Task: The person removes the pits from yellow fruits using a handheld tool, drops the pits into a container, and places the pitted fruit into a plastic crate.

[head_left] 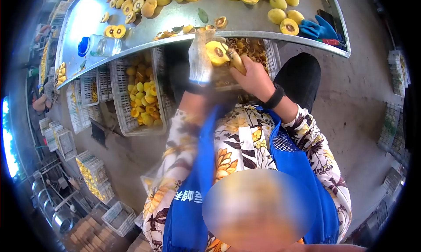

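Observation:
My left hand (201, 54), in a whitish knitted glove, holds a halved yellow peach (216, 53) with its cut face and brown pit turned up. My right hand (253, 78) is bare, with a black band on the wrist. Its fingers are wrapped round the wooden handle of a small tool (237, 61). The tool's far end meets the right edge of the peach half, and its exact shape is too small to make out. Both hands are just in front of the metal table's edge, above a crate (272, 54) of brownish pits and scraps.
On the metal table (175, 21) lie many whole and halved peaches (144, 4), a blue-capped clear bottle (100, 46) and a blue glove (319, 28). A white crate (139, 94) of yellow peach halves stands at lower left. Stacked crates (94, 175) stand farther off.

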The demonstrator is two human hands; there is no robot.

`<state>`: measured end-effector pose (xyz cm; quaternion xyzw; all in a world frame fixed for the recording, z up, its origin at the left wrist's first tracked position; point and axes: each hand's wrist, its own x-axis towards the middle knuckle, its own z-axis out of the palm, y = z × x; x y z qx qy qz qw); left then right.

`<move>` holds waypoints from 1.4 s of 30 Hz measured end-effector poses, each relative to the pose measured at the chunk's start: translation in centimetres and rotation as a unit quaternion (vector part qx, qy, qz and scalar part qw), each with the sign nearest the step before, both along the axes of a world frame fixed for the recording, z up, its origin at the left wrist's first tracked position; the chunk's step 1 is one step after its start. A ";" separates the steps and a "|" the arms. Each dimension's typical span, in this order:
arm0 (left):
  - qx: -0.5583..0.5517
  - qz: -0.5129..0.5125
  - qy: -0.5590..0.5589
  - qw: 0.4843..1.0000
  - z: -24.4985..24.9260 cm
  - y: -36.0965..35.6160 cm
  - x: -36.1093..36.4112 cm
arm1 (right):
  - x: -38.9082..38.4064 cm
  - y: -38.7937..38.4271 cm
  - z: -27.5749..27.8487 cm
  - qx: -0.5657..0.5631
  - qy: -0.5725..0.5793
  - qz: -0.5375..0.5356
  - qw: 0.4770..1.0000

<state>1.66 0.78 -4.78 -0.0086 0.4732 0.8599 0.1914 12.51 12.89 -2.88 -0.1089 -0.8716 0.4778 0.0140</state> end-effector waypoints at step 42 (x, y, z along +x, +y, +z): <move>0.020 -0.136 -0.157 0.978 -1.5 -0.5 0.3 | 0.9 -3.4 0.9 -0.226 -0.202 0.004 0.953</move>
